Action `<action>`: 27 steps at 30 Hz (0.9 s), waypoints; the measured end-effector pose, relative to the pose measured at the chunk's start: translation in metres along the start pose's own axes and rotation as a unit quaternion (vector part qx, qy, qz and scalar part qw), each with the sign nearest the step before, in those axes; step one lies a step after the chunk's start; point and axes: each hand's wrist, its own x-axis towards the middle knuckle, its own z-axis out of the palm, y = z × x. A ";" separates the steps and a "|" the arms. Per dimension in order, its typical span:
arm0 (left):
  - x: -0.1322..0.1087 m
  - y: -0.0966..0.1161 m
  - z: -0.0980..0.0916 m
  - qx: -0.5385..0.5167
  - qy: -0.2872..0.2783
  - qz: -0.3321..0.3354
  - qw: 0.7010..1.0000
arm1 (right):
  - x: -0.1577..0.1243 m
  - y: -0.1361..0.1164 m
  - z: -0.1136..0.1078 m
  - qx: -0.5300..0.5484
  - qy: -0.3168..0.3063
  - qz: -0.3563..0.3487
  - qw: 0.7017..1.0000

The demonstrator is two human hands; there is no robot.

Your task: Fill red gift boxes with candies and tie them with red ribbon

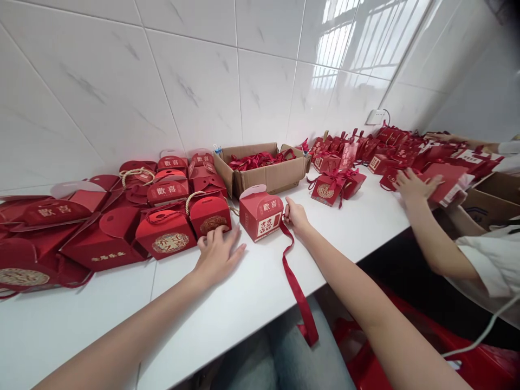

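A small red gift box (pixel 264 215) with white and gold characters stands upright on the white table (pixel 252 295). At its right side my right hand (pixel 296 216) is closed in a pinch on a dark red ribbon (pixel 298 292). The ribbon's loose end hangs over the table's front edge. My left hand (pixel 220 250) lies with fingers apart, its fingertips at the lower front of another red box (pixel 209 213) with a rope handle. Whether those fingertips touch that box I cannot tell. Beside it stands a brighter red box (pixel 166 234) with a round gold emblem.
Several more red boxes (pixel 108 238) crowd the left side. Behind, against the tiled wall, an open cardboard box (pixel 268 179) holds red ribbons. Ribbon-tied boxes (pixel 326 189) stand right of it. Further right, a co-worker's hand (pixel 416 187) is among other red boxes.
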 end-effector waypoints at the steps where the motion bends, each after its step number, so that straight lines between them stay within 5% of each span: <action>1: 0.000 0.000 0.001 0.006 0.006 -0.019 1.000 | 0.000 0.000 -0.001 0.002 -0.001 -0.004 1.000; 3: 0.000 -0.001 0.000 -0.005 0.017 -0.013 1.000 | 0.000 0.000 -0.001 0.011 -0.012 -0.012 1.000; 9: -0.005 0.000 -0.004 -0.019 -0.035 0.170 0.985 | -0.005 0.001 0.008 0.026 -0.093 -0.031 0.995; 12: -0.003 0.002 -0.004 0.005 -0.034 0.147 0.989 | -0.005 0.003 0.011 0.022 -0.098 -0.031 0.994; 18: -0.001 0.000 -0.003 -0.004 0.081 -0.002 0.997 | 0.001 0.000 0.002 0.034 -0.033 -0.027 0.999; 25: -0.002 0.001 -0.004 -0.012 0.022 0.105 0.994 | 0.001 0.002 0.004 0.029 -0.058 -0.017 0.998; 27: -0.001 0.001 -0.003 0.010 0.028 0.070 0.997 | 0.003 0.003 0.003 0.031 -0.045 -0.011 0.998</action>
